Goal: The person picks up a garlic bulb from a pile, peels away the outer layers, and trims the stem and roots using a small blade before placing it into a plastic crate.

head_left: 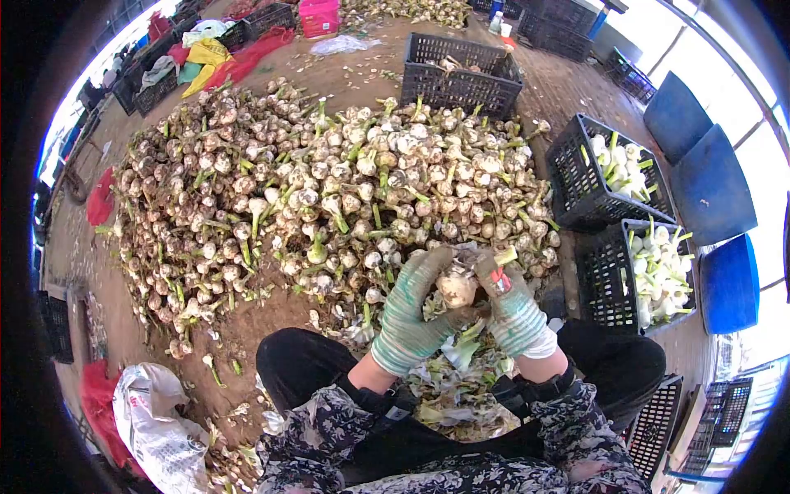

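Note:
Between my two gloved hands is a garlic bulb (457, 290) with brownish outer skin and a short green stem stub pointing right. My left hand (413, 306) wraps its fingers and thumb round the bulb's left side. On the other side my right hand (514, 306) grips near the stem, and a small red patch shows on its thumb; I cannot make out whether that is a tool or tape. Both gloves are grey-white with green stripes. Peeled skins and leaf scraps (461, 395) lie below the hands, between my knees.
A wide heap of untrimmed garlic (329, 189) spreads ahead. To the right, one black crate (588, 206) and a nearer black crate (605, 280) hold cleaned white bulbs. Another crate (461, 90) stands behind the heap. A white sack (160, 428) lies at lower left. Blue panels (712, 185) line the right.

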Tool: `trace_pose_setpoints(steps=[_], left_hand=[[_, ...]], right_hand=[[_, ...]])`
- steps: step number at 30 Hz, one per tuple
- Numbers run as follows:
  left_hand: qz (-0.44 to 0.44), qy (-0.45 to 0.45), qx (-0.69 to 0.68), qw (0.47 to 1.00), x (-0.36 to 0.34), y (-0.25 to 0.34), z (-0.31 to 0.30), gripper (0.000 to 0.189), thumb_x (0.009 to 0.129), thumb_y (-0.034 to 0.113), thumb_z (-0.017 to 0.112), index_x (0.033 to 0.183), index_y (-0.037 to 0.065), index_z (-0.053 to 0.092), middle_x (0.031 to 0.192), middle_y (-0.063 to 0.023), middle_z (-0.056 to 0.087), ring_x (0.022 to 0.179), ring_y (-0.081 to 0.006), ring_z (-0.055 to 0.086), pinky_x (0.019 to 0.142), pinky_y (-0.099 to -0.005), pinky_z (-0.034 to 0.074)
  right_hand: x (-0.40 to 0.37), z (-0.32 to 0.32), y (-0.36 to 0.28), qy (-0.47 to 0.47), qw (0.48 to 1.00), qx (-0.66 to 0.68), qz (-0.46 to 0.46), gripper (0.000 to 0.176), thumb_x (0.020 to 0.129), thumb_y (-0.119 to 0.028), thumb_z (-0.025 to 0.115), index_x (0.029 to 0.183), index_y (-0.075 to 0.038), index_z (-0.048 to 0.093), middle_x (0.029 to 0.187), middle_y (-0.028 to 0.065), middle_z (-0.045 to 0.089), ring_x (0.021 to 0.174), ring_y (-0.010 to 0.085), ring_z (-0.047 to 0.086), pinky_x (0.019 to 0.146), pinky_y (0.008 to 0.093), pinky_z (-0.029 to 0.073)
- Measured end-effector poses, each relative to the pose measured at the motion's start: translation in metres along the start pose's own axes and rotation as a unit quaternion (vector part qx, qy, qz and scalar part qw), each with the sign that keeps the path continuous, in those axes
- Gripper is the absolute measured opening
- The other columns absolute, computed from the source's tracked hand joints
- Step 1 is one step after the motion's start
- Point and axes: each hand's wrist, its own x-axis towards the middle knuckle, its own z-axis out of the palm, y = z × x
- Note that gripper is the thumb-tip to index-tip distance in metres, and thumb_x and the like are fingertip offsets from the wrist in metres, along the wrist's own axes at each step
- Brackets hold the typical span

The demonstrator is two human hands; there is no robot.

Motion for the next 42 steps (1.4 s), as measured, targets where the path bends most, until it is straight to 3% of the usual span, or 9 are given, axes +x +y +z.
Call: trace_pose_setpoints(steps=[4,11,17,20,23,32,35,39,42], left_hand=[[0.031,0.016,0.048,0.998,-0.001,0.000,-0.004,0.067,0.066,0.027,0.075,0.120,0.001,0.045,0.116,-0.0149,0.049,0.106,-0.0281,0.049,0.090,-0.0348,0.039],[-0.052,0.000,-0.023,0.998,-0.001,-0.001,-0.002,0.068,0.065,0.024,0.075,0.121,0.002,0.044,0.120,-0.0171,0.046,0.114,-0.0325,0.043,0.093,-0.0382,0.038],[0.044,0.017,0.050,0.998,0.004,0.004,0.002,0.068,0.064,0.023,0.076,0.120,0.001,0.045,0.118,-0.0165,0.049,0.108,-0.0313,0.049,0.090,-0.0357,0.040],[0.033,0.011,0.063,0.997,0.006,0.005,0.003,0.068,0.063,0.021,0.076,0.120,0.001,0.046,0.118,-0.0167,0.049,0.108,-0.0320,0.049,0.090,-0.0359,0.041],[0.035,0.005,0.061,0.998,0.005,0.002,0.006,0.068,0.063,0.022,0.076,0.120,0.001,0.046,0.117,-0.0168,0.050,0.108,-0.0323,0.049,0.089,-0.0362,0.041],[0.040,0.016,0.092,0.995,0.002,-0.006,0.014,0.069,0.068,0.027,0.074,0.123,-0.001,0.042,0.116,-0.0144,0.051,0.103,-0.0258,0.052,0.088,-0.0340,0.042],[-0.096,0.076,-0.201,0.972,0.000,-0.004,0.026,0.061,0.076,0.029,0.068,0.123,-0.001,0.043,0.112,-0.0112,0.053,0.100,-0.0207,0.053,0.086,-0.0314,0.043],[-0.454,0.051,-0.409,0.790,0.003,-0.019,0.024,0.049,0.089,0.045,0.042,0.114,0.003,0.050,0.094,-0.0060,0.058,0.083,-0.0144,0.057,0.070,-0.0280,0.050],[-0.438,0.051,-0.320,0.839,0.007,-0.022,0.029,0.049,0.089,0.047,0.040,0.109,0.004,0.052,0.086,-0.0059,0.058,0.075,-0.0158,0.058,0.064,-0.0286,0.049]], right_hand=[[0.003,0.016,-0.003,0.067,0.982,0.118,0.131,0.034,0.080,-0.020,0.063,0.106,0.001,0.055,0.103,0.0089,0.059,0.089,0.0148,0.058,0.080,0.0261,0.046],[-0.007,0.010,0.005,0.004,0.975,0.218,0.049,0.040,0.081,-0.020,0.062,0.114,-0.001,0.049,0.102,0.0084,0.059,0.092,0.0154,0.058,0.080,0.0270,0.047],[0.000,-0.011,0.023,0.029,0.979,0.141,0.141,0.034,0.086,-0.014,0.052,0.118,-0.002,0.046,0.112,0.0097,0.055,0.101,0.0155,0.055,0.086,0.0286,0.045],[0.002,-0.006,0.017,-0.057,0.997,0.053,0.009,0.038,0.085,-0.013,0.054,0.119,-0.001,0.044,0.122,0.0114,0.048,0.113,0.0177,0.047,0.095,0.0303,0.038],[-0.003,0.003,-0.009,-0.006,0.965,0.223,0.136,0.041,0.081,-0.014,0.062,0.118,-0.003,0.047,0.110,0.0048,0.054,0.101,0.0154,0.054,0.081,0.0256,0.047],[-0.005,-0.013,0.035,0.063,0.964,0.244,0.080,0.032,0.078,-0.004,0.061,0.109,-0.001,0.052,0.100,0.0051,0.059,0.089,0.0139,0.059,0.073,0.0269,0.050],[-0.008,-0.001,0.022,0.083,0.989,0.122,0.016,0.030,0.077,0.004,0.057,0.106,0.000,0.052,0.096,0.0056,0.060,0.085,0.0133,0.058,0.073,0.0255,0.049],[-0.005,-0.003,0.029,0.092,0.958,-0.216,-0.166,0.028,0.074,0.009,0.053,0.100,-0.001,0.055,0.090,0.0064,0.061,0.079,0.0127,0.057,0.070,0.0257,0.047],[-0.010,-0.012,0.026,0.079,0.962,-0.234,-0.114,0.019,0.074,-0.001,0.058,0.093,0.000,0.059,0.082,0.0143,0.063,0.073,0.0224,0.061,0.065,0.0301,0.047]])
